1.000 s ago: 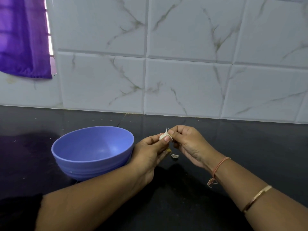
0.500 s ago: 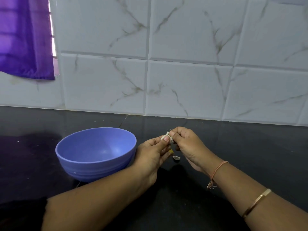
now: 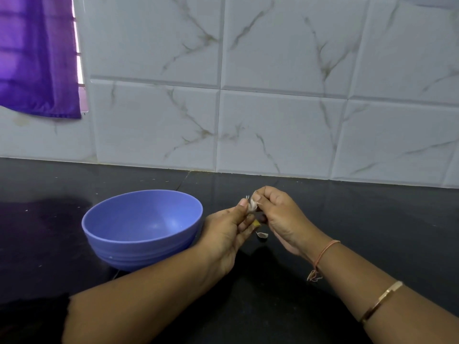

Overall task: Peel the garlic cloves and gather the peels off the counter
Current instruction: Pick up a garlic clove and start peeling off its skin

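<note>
A small white garlic clove (image 3: 251, 205) with papery skin is held just above the black counter (image 3: 360, 219), between both hands. My left hand (image 3: 229, 233) pinches it from the left with thumb and fingers. From the right, my right hand (image 3: 278, 217) pinches the skin at the clove's top with curled fingers. One loose white peel (image 3: 262, 235) lies on the counter below the hands. A small yellowish bit (image 3: 256, 222) shows at my left fingertips.
A blue plastic bowl (image 3: 124, 242) stands on the counter left of my hands, nothing visible inside it. White marble-look tiles (image 3: 273, 125) back the counter. A purple curtain (image 3: 37, 58) hangs at the top left.
The hands stay together on the clove. My right fingers have shifted slightly on the skin. The view has drifted a little, so the bowl sits further right in frame.
</note>
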`<state>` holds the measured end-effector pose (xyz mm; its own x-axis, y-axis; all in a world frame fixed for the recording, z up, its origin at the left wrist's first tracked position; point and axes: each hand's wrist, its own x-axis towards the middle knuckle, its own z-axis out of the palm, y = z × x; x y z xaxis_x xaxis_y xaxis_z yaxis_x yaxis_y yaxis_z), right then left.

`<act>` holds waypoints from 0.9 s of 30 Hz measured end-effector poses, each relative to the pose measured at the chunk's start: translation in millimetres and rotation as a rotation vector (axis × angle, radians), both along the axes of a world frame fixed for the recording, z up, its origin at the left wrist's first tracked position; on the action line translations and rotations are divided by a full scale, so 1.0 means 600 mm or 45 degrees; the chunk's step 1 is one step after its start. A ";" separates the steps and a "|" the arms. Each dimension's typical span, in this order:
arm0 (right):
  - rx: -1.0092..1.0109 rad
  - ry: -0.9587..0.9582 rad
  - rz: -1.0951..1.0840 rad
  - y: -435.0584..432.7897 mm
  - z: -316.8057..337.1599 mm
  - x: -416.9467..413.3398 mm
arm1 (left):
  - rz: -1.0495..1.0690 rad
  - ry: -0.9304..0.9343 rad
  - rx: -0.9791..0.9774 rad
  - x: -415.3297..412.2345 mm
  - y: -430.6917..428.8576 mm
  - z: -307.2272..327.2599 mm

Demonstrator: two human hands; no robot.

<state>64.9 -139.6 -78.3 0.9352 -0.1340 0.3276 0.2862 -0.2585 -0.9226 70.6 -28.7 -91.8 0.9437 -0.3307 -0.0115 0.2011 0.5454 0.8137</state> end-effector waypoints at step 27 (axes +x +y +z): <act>0.032 0.227 0.224 -0.033 0.019 -0.018 | 0.030 -0.116 0.097 0.011 0.004 -0.011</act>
